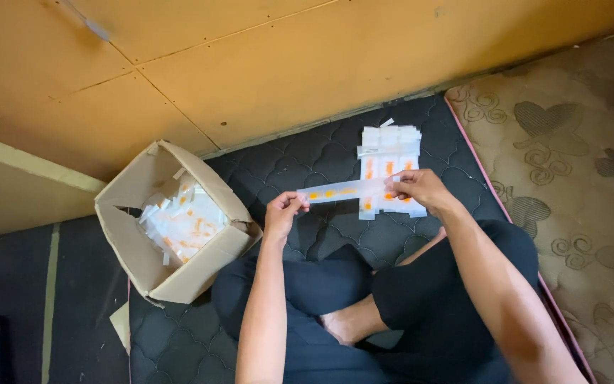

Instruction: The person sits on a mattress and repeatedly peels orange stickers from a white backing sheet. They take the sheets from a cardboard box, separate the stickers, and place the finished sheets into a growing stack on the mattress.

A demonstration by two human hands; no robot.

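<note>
1. Cardboard box (204,274): open-topped, tilted, standing on the dark mattress, filled with loose white packets bearing orange marks.
2. Quilted mattress (307,153): black, stitched pattern, pink edging along its right side.
3. Patterned mattress (577,128): beige, floral and scroll motifs, lying just beside the black one.
4. Plywood wall (264,64): yellow-brown panels with visible seams.

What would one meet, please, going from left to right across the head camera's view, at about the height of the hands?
Cardboard box with white-and-orange packets inside → left hand → long white strip held between both hands → right hand → patterned beige mat.
</note>
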